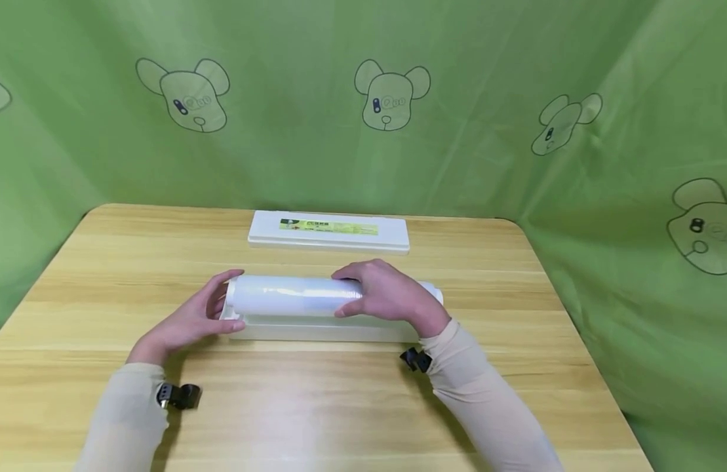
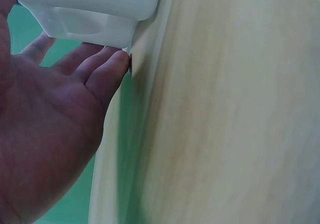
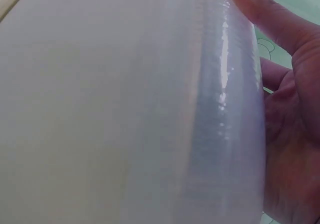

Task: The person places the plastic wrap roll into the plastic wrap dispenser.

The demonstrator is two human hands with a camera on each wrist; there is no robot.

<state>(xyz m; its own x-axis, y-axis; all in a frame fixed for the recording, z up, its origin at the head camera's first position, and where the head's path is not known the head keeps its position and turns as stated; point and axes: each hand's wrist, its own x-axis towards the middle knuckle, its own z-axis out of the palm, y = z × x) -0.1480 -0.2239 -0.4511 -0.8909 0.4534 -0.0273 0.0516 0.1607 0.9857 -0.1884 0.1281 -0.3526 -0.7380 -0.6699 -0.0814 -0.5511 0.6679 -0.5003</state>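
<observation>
A roll of cling film (image 1: 292,295), glossy and translucent white with faint ridges in its wound layers, lies lengthwise in a shallow white plastic tray (image 1: 316,331) near the middle of the wooden table (image 1: 339,406). The right hand (image 1: 387,292) is draped over the roll's right part, fingers curled across the top and thumb on the near side, gripping it. The left hand (image 1: 192,318) sits at the tray's left end, fingers nearly straight and spread, the fingertips (image 2: 117,59) touching the tray's end wall, holding nothing. Beyond the roll, well apart from both hands, a flat white lid (image 1: 329,231) with a yellow-green label lies by the table's far edge.
</observation>
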